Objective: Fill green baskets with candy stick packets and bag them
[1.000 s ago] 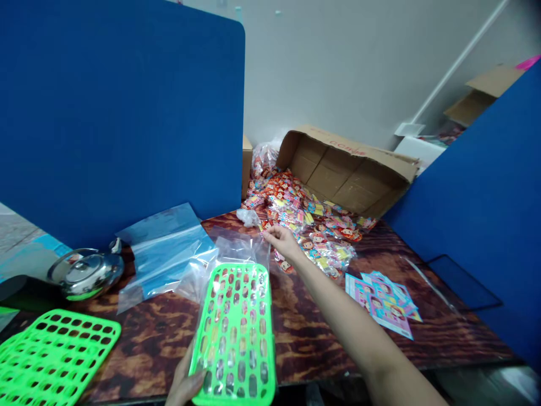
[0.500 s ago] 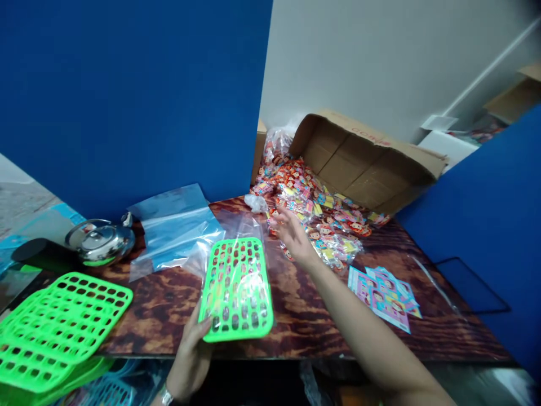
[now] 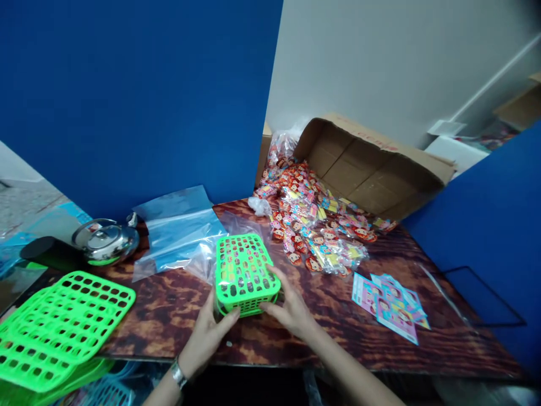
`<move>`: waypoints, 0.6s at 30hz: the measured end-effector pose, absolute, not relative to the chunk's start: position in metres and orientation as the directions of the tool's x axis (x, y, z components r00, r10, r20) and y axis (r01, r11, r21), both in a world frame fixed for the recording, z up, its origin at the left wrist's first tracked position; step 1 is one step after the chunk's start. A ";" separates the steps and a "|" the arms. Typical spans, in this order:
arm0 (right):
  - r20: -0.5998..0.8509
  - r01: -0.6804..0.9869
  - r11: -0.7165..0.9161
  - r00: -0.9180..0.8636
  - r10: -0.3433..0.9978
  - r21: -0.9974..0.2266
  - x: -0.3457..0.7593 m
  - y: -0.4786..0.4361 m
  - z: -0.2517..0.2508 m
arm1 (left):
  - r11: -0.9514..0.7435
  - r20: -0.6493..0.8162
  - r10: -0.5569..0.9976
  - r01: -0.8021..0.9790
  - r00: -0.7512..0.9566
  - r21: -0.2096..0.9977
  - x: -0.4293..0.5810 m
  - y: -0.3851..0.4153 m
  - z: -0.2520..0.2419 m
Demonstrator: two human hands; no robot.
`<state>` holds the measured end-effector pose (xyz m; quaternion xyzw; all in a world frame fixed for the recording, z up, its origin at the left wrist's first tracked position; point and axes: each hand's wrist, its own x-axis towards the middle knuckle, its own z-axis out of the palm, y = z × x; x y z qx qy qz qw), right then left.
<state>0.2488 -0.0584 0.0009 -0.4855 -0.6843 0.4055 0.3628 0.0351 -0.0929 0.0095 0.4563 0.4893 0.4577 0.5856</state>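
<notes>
Hands first: my left hand and right hand both clasp the green basket, one on each near corner, fingers curled against its lattice sides. I see the basket at the middle of the bench, close to the near edge. Its perforated face is tipped up toward the camera, and its long axis runs from 6 o'clock to 12 o'clock, leaning slightly toward 1. Whether it rests on the wood or is lifted just clear, I cannot tell.

Behind the basket, at 12 o'clock, crumpled clear plastic bags lie touching its far end, and a flatter stack of bags sits at 10 o'clock against the blue partition. From 1 to 2 o'clock a heap of colourful cartoon packets spills out of an open cardboard box lying on its side. At 3 o'clock, well apart from my right hand, a few printed cards lie fanned on the bench. At 9 o'clock flat green grids are stacked at the bench's left end, with a steel kettle beyond them. Nothing lies between my hands and the basket.
</notes>
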 end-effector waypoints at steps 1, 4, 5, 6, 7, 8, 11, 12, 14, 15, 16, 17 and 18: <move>0.127 0.399 0.224 -0.255 0.958 -0.889 0.248 -0.059 0.000 | 0.134 -0.133 0.990 -0.018 0.054 0.991 0.035 -0.093 0.005; 0.215 0.490 0.288 -0.202 0.956 -0.823 0.243 -0.061 -0.002 | 0.074 -0.069 0.997 0.121 -0.045 0.990 0.034 -0.092 -0.001; 0.244 0.513 0.303 -0.181 0.953 -0.803 0.241 -0.062 -0.003 | 0.065 -0.055 0.996 0.155 -0.069 0.986 0.034 -0.092 -0.001; 0.271 0.534 0.314 -0.160 0.949 -0.785 0.239 -0.062 -0.005 | 0.061 -0.044 0.995 0.186 -0.095 0.981 0.034 -0.091 -0.001; 0.298 0.554 0.325 -0.141 0.944 -0.767 0.237 -0.063 -0.006 | 0.064 -0.040 0.992 0.210 -0.118 0.976 0.033 -0.091 0.000; 0.324 0.572 0.336 -0.126 0.938 -0.749 0.235 -0.063 -0.007 | 0.079 -0.047 0.989 0.223 -0.142 0.972 0.034 -0.091 0.000; 0.390 0.607 0.378 -0.120 0.913 -0.699 0.233 -0.065 -0.010 | 0.202 -0.168 0.964 0.160 -0.204 0.966 0.037 -0.094 0.000; 0.405 0.615 0.390 -0.123 0.906 -0.685 0.233 -0.066 -0.011 | 0.250 -0.222 0.951 0.112 -0.217 0.962 0.040 -0.096 -0.001; 0.425 0.630 0.396 -0.114 0.898 -0.668 0.232 -0.069 -0.015 | 0.323 -0.308 0.924 0.032 -0.226 0.946 0.046 -0.100 -0.004; 0.431 0.636 0.393 -0.103 0.896 -0.664 0.232 -0.071 -0.017 | 0.341 -0.331 0.917 0.009 -0.223 0.940 0.049 -0.102 -0.006; 0.433 0.640 0.385 -0.090 0.897 -0.665 0.231 -0.073 -0.019 | 0.353 -0.344 0.913 0.000 -0.219 0.936 0.052 -0.104 -0.007; 0.433 0.641 0.376 -0.076 0.898 -0.669 0.230 -0.074 -0.022 | 0.361 -0.352 0.911 0.003 -0.217 0.933 0.054 -0.105 -0.008; 0.430 0.639 0.368 -0.064 0.901 -0.675 0.229 -0.076 -0.024 | 0.364 -0.352 0.910 0.015 -0.217 0.931 0.056 -0.107 -0.009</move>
